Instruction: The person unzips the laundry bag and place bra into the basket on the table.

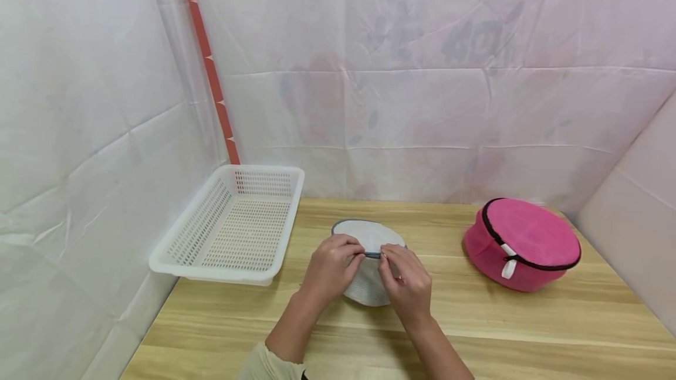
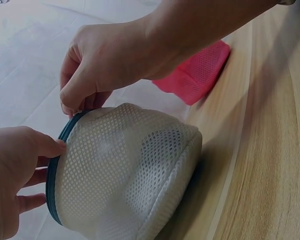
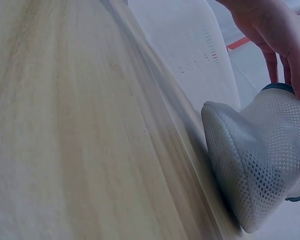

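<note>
A round white mesh laundry bag [image 1: 368, 287] with a dark blue zipper edge stands on the table in front of the person. My left hand [image 1: 328, 268] pinches the zipper edge [image 2: 55, 172] between thumb and fingers. Beside it, at the front of the rim, my right hand [image 1: 409, 285] pinches the same zipper; in the left wrist view its fingertips close around a small piece there, largely hidden by them. The bag's side [image 3: 262, 160] is dented inward in the right wrist view, where the left hand shows at the rim.
A white perforated plastic basket [image 1: 287, 233] sits on the left of the wooden table [image 1: 507, 330]. On the right is a pink mesh laundry bag [image 1: 533, 236] with a black zipper and white tab. White sheeting [image 1: 412, 110] rises behind and at both sides.
</note>
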`<state>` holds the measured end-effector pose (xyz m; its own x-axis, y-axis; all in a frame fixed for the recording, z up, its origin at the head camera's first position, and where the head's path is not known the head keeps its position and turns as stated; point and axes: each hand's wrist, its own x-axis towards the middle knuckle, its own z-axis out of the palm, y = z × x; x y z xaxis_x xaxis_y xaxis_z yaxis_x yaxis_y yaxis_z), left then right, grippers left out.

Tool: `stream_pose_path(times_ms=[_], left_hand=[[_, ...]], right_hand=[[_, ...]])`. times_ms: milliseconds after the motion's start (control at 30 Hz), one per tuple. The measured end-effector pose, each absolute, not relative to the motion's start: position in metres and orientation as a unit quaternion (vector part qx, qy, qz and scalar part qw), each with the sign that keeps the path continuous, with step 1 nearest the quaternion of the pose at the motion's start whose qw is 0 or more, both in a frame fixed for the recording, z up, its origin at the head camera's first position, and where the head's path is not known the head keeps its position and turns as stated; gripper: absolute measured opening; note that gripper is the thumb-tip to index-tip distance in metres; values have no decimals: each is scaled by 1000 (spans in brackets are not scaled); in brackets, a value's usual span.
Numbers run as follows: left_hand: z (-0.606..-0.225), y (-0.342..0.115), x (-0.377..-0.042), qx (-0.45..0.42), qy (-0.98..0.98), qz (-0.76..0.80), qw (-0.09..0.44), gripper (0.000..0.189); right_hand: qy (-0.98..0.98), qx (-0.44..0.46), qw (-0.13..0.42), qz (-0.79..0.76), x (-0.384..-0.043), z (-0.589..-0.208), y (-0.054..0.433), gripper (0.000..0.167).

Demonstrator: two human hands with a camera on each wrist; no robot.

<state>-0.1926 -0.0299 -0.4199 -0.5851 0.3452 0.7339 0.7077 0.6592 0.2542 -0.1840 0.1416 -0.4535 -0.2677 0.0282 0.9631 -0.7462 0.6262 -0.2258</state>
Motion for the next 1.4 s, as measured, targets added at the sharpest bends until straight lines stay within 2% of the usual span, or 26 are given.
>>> stream_pose_path(times_ms=[800,1400], left_hand=[[-422,-19,-187,-337,-837,-262,343,5],[-421,-22,-187,-332,-846,-287,304,5]], right_hand=[[-693,289,560,350,-181,-454,130,17],[-697,274,567,343,-181,-452,134,13]])
